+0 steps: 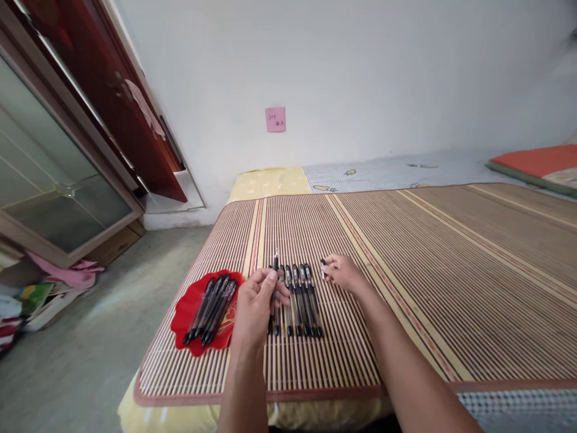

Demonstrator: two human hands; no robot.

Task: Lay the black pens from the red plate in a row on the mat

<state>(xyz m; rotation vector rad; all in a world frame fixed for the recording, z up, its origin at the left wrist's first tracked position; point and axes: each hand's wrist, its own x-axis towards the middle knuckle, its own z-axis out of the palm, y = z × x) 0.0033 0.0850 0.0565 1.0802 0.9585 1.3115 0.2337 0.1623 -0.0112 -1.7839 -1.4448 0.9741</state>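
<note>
My left hand (pixel 255 307) is closed around an uncapped pen (pixel 276 261), its bare tip pointing up and away from me. To the right, my right hand (pixel 345 273) pinches a small black pen cap (pixel 323 270), apart from the pen. Under and between my hands, a row of capped black pens (pixel 305 300) lies side by side on the striped mat (pixel 347 349); my left hand hides part of the row. Left of that hand, a red scalloped plate (pixel 183 310) bears several more black pens (pixel 216 307).
The mat covers a bed with a yellow sheet (pixel 270 180) and a patterned one (pixel 383 171). Folded orange bedding (pixel 536 161) lies at the far right. A pink note (pixel 275 119) is on the wall. To the left are a glass-panelled door (pixel 67 174) and floor clutter (pixel 54 294).
</note>
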